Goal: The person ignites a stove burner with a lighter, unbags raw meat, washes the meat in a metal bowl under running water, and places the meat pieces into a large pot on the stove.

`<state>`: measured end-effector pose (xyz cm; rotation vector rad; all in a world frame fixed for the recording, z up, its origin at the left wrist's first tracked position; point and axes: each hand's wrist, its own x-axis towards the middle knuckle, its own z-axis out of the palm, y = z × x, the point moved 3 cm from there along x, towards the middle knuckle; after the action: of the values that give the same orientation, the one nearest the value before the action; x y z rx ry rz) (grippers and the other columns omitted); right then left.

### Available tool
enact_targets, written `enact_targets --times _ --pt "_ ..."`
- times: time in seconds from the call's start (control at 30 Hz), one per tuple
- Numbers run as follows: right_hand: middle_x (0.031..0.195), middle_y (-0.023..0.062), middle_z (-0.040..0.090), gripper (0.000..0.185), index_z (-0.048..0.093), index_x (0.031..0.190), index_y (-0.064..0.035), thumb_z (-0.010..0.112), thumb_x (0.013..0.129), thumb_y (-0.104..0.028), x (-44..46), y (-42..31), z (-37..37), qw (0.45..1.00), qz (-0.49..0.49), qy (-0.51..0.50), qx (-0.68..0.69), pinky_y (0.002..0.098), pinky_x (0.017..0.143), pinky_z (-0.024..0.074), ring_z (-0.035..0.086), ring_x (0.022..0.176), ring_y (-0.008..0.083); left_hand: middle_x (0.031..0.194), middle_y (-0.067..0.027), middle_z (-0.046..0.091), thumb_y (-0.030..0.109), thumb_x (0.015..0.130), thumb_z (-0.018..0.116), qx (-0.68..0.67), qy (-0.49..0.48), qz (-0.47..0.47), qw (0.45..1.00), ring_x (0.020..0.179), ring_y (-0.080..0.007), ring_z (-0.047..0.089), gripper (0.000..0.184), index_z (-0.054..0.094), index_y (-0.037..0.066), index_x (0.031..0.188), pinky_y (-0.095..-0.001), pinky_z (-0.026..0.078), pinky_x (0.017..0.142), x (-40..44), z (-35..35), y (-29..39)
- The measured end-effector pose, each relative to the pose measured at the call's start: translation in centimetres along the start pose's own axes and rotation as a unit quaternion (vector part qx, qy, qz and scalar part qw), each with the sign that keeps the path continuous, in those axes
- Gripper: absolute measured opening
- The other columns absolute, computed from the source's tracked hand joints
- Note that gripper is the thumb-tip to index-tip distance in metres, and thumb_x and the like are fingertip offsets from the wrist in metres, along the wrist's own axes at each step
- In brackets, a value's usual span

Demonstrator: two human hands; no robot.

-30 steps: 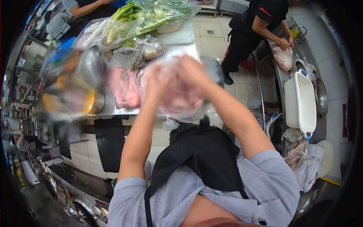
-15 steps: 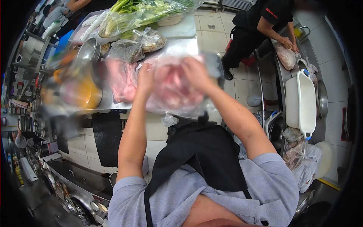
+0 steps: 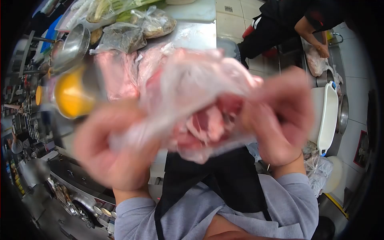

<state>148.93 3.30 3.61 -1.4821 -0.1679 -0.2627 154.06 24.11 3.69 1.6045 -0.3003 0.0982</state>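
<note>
A clear plastic bag (image 3: 184, 88) of raw meat is held up close before me, its mouth parted toward my head. Pink and red pieces of meat (image 3: 209, 123) show inside the opening. My left hand (image 3: 116, 142), blurred, is closed on the bag's edge at the left. At the right side of the mouth, my right hand (image 3: 282, 116) grips the bag with curled fingers, also smeared by motion. Behind the held bag, another bag of pale pink meat (image 3: 116, 76) lies on the table.
Bagged dark produce (image 3: 122, 38), leafy greens (image 3: 132, 6), a metal bowl (image 3: 74, 46) and a yellow container (image 3: 74, 94) stand at the left and back. Another person (image 3: 280, 28) works at the right counter, hands on meat, near a white tub (image 3: 327, 120).
The bag of meat has come up from the table toward my head, and its mouth now gapes. Both hands have risen and moved apart. The view has shifted slightly.
</note>
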Motion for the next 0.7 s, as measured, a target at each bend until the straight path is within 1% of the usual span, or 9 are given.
enact_targets --times 0.1,0.27,0.7 --pt "0.092 0.0093 0.058 0.009 0.052 0.100 0.0065 0.050 0.091 0.004 -1.2 -0.4 -0.3 1.000 -0.026 0.012 0.009 0.0225 0.068 0.0493 0.060 0.075 0.0113 0.085 -0.0068 0.063 0.012 0.075 0.071 -0.013 -0.030 0.015 0.999 0.075 -0.0137 0.057 0.020 0.062 -0.003 0.086 -0.0241 0.045 0.071 -0.5 -0.4 0.0" --pt "0.090 0.0088 0.058 0.009 0.052 0.100 0.0061 0.049 0.091 0.003 -2.1 -0.7 -0.4 0.999 -0.042 0.019 0.017 0.0222 0.067 0.0488 0.060 0.074 0.0108 0.085 -0.0064 0.063 0.011 0.076 0.070 -0.021 -0.042 0.023 0.999 0.074 -0.0130 0.056 0.019 0.062 -0.003 0.087 -0.0238 0.045 0.070 -0.6 -0.7 0.2" --pt "0.086 0.0075 0.058 0.010 0.051 0.101 0.0051 0.049 0.092 0.003 -2.1 -1.0 0.5 0.998 -0.050 0.027 0.023 0.0215 0.066 0.0473 0.058 0.072 0.0094 0.084 -0.0054 0.061 0.010 0.079 0.067 -0.033 -0.064 0.020 0.997 0.073 -0.0113 0.055 0.016 0.060 -0.002 0.088 -0.0230 0.045 0.069 -0.7 -1.3 0.7"
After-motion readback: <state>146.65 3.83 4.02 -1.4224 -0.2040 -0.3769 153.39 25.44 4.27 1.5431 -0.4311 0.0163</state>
